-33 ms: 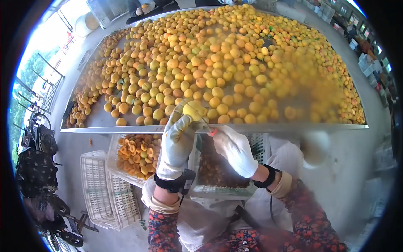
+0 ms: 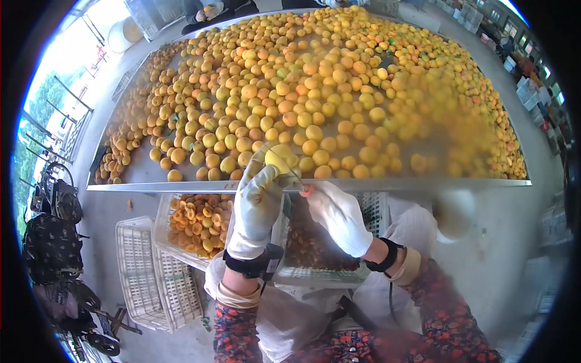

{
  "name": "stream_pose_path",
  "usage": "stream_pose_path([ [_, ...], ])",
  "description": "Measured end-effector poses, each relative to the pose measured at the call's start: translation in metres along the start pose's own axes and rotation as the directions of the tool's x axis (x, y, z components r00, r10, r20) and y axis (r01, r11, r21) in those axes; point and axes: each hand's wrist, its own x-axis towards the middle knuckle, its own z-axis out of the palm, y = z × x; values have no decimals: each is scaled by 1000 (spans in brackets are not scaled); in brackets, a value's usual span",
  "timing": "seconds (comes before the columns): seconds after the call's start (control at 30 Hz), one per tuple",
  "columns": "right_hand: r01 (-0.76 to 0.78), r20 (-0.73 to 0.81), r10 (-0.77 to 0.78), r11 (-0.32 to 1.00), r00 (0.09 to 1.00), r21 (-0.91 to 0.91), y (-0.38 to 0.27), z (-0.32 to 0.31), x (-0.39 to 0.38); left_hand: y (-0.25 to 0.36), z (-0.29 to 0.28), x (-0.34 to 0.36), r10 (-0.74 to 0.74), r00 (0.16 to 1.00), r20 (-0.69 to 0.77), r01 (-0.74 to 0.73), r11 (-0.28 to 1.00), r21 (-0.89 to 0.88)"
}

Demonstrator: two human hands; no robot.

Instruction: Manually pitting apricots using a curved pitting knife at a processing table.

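Both hands wear white knitted cloth gloves, matt and slightly fuzzy: the left hand (image 2: 257, 209) at 7 o'clock of the smooth, matt-skinned yellow apricot (image 2: 281, 158), the right hand (image 2: 340, 218) at 5 o'clock. The table (image 2: 423, 183) edge is dull grey sheet metal. The crates (image 2: 140, 266) are white lattice plastic, faintly glossy. The sleeves (image 2: 236, 333) are printed floral cloth

No labels, signs or screens are being shown. At the far right edge, beyond the tabletop (image 2: 339, 184), a row of small boxes (image 2: 525, 91) in white, red and green is being seen, too blurred for shapes to be told further.
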Motion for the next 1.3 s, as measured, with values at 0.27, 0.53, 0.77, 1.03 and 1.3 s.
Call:
stream_pose_path([
  [0.27, 34, -40, -33, 999, 999, 19, 5, 5, 3, -2, 4, -1, 67, 991, -116, -60, 996, 62],
  [0.53, 106, -59, -104, 994, 993, 37, 4, 7, 7, -7, -3, -6, 85, 990, -110, -69, 988, 141],
  [0.77, -111, -86, 112, 994, 990, 14, 14, -1, 15, -15, 1, -6, 123, 967, -223, -51, 951, 306],
  [1.03, -131, -72, 130, 991, 989, 4, 2, 7, 15, -8, 0, -9, 126, 958, -258, 11, 881, 472],
  [1.3, -136, -51, 132, 986, 990, -91, -8, 0, 12, -4, 5, -4, 25, 968, -249, 80, 911, 405],
])
